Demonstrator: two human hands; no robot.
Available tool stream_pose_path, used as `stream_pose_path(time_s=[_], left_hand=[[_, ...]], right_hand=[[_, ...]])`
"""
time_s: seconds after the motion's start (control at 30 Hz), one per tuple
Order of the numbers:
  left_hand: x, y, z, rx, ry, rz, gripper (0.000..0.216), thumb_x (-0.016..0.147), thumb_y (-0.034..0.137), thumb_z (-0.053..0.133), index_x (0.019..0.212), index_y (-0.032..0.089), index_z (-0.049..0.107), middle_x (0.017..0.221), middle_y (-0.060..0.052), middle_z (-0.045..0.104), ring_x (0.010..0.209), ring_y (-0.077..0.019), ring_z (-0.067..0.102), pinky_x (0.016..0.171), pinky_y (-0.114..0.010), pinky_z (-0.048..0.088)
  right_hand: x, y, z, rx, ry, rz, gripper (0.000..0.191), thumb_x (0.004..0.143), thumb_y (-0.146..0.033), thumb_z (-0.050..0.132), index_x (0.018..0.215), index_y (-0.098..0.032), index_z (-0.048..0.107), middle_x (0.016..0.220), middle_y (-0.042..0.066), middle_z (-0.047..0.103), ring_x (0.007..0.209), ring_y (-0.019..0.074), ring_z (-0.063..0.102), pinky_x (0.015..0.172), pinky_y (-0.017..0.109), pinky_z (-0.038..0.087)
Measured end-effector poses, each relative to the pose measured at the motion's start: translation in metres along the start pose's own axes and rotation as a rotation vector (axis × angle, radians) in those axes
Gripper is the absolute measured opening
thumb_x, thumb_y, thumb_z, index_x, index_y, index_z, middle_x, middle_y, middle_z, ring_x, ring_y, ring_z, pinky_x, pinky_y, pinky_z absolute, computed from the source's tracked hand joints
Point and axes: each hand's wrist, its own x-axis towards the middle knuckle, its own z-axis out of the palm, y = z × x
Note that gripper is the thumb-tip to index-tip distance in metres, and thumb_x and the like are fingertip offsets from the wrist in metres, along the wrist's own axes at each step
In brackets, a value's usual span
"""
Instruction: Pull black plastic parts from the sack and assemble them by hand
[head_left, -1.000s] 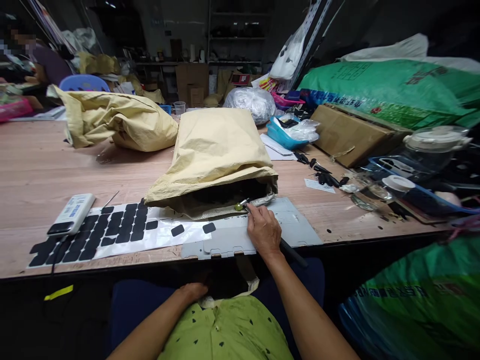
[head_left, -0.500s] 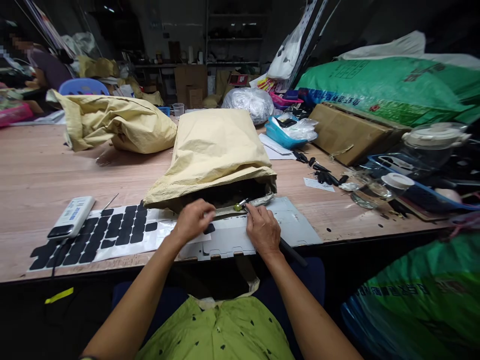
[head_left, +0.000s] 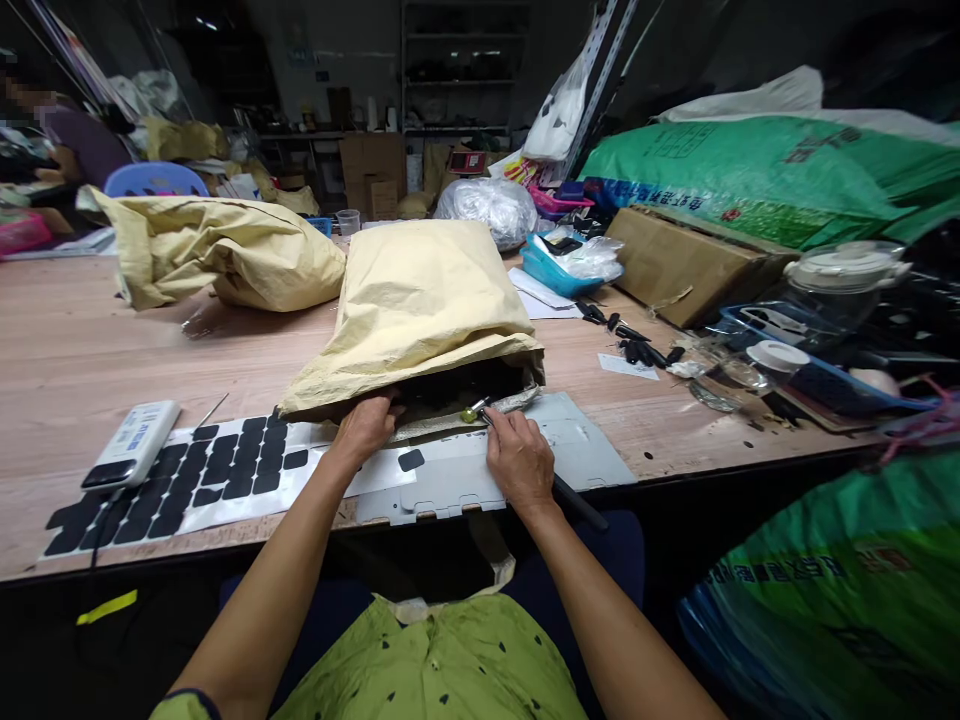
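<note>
A large tan paper bag (head_left: 435, 290) lies on the table, its dark mouth facing me. My left hand (head_left: 366, 430) reaches into the left part of that mouth; its fingertips are hidden inside. To the right, my right hand (head_left: 521, 455) is closed round a black-handled tool (head_left: 581, 503), whose handle sticks out below the palm. A shiny metal and yellowish piece (head_left: 474, 410) shows at the fingertips, by the bag's lower lip. Between my hands, a single black rounded square (head_left: 411, 460) rests on a white sheet. What the bag holds is too dark to make out.
Left lies a sheet of black rounded squares (head_left: 232, 460) beside a white device (head_left: 133, 445) with a cable. A second tan bag (head_left: 240, 250) stands behind. Rightward are small black parts (head_left: 641, 350), a cardboard box (head_left: 675, 265), clear jars and green sacks (head_left: 750, 170). A person (head_left: 82, 140) sits far left.
My left hand has moved left and forward, from in front of the bag into its mouth, uncovering the black square. My right hand keeps its grip at the bag's lip. The view has shifted slightly.
</note>
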Motion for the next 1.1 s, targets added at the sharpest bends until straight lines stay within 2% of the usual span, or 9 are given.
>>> stream_pose_path(time_s=[0.13,0.2,0.37,0.47,0.57,0.7,0.83,0.97,1.1], left_hand=[[-0.031,0.023,0.008,0.030,0.030,0.284,0.019,0.094,0.032,0.056,0.106,0.022,0.067,0.099,-0.006,0.068,0.095,-0.0229,0.057,0.083,-0.034,0.044],[-0.043,0.028,0.020,0.032,0.004,0.353,0.016,0.093,0.030,0.058,0.103,0.021,0.066,0.098,-0.005,0.066,0.093,-0.0225,0.054,0.083,-0.035,0.042],[-0.054,0.021,0.045,-0.026,-0.002,0.346,0.020,0.092,0.028,0.060,0.109,0.020,0.067,0.102,-0.007,0.062,0.094,-0.0231,0.050,0.083,-0.036,0.041],[-0.053,0.014,0.048,-0.143,0.034,0.333,0.026,0.087,0.025,0.067,0.112,0.020,0.066,0.101,-0.006,0.062,0.095,-0.0226,0.050,0.084,-0.036,0.041],[-0.052,0.012,0.048,-0.227,0.057,0.317,0.021,0.083,0.023,0.072,0.104,0.019,0.069,0.095,-0.005,0.061,0.091,-0.0213,0.050,0.083,-0.034,0.042],[-0.051,0.012,0.048,-0.247,0.049,0.301,0.016,0.083,0.024,0.072,0.098,0.018,0.072,0.089,-0.005,0.060,0.088,-0.0207,0.050,0.081,-0.034,0.042],[-0.049,0.011,0.049,-0.254,0.028,0.283,0.017,0.083,0.026,0.073,0.098,0.018,0.073,0.088,-0.005,0.060,0.089,-0.0213,0.051,0.081,-0.034,0.042],[-0.048,0.011,0.051,-0.275,0.024,0.250,0.019,0.080,0.026,0.076,0.098,0.019,0.074,0.087,-0.004,0.061,0.090,-0.0216,0.052,0.081,-0.034,0.042],[-0.048,0.012,0.050,-0.291,0.021,0.215,0.017,0.079,0.025,0.077,0.095,0.020,0.074,0.086,-0.003,0.061,0.088,-0.0204,0.052,0.080,-0.032,0.041]], right_hand=[[0.000,0.000,0.000,0.002,0.002,0.007,0.034,0.092,-0.018,0.048,0.121,-0.024,0.065,0.091,0.005,0.061,0.081,0.0188,0.047,0.068,0.031,0.032],[0.000,0.000,0.000,0.002,-0.001,0.012,0.034,0.092,-0.017,0.049,0.121,-0.024,0.065,0.092,0.005,0.062,0.081,0.0187,0.047,0.069,0.031,0.032],[0.000,-0.001,-0.001,-0.001,0.001,0.006,0.033,0.092,-0.017,0.048,0.120,-0.023,0.066,0.090,0.005,0.062,0.081,0.0188,0.048,0.070,0.031,0.033],[0.000,-0.001,-0.001,0.000,-0.010,0.012,0.033,0.093,-0.018,0.049,0.120,-0.023,0.066,0.090,0.005,0.063,0.081,0.0188,0.049,0.069,0.031,0.034],[0.002,0.001,-0.001,0.028,-0.025,0.020,0.034,0.092,-0.018,0.049,0.121,-0.023,0.067,0.091,0.006,0.064,0.082,0.0189,0.051,0.070,0.031,0.036],[0.003,0.004,-0.007,0.205,-0.025,0.041,0.034,0.092,-0.019,0.048,0.119,-0.023,0.068,0.097,0.006,0.067,0.089,0.0194,0.057,0.076,0.031,0.044],[-0.006,-0.007,-0.028,0.494,0.034,0.065,0.035,0.094,-0.027,0.046,0.123,-0.020,0.065,0.110,0.008,0.068,0.101,0.0200,0.063,0.086,0.032,0.049],[-0.022,-0.027,-0.050,0.692,-0.101,0.067,0.033,0.095,-0.030,0.049,0.121,-0.021,0.065,0.109,0.008,0.070,0.100,0.0196,0.065,0.086,0.032,0.052],[-0.035,-0.044,-0.058,0.749,-0.190,0.019,0.032,0.095,-0.028,0.049,0.122,-0.021,0.065,0.107,0.007,0.070,0.101,0.0182,0.065,0.089,0.031,0.052]])
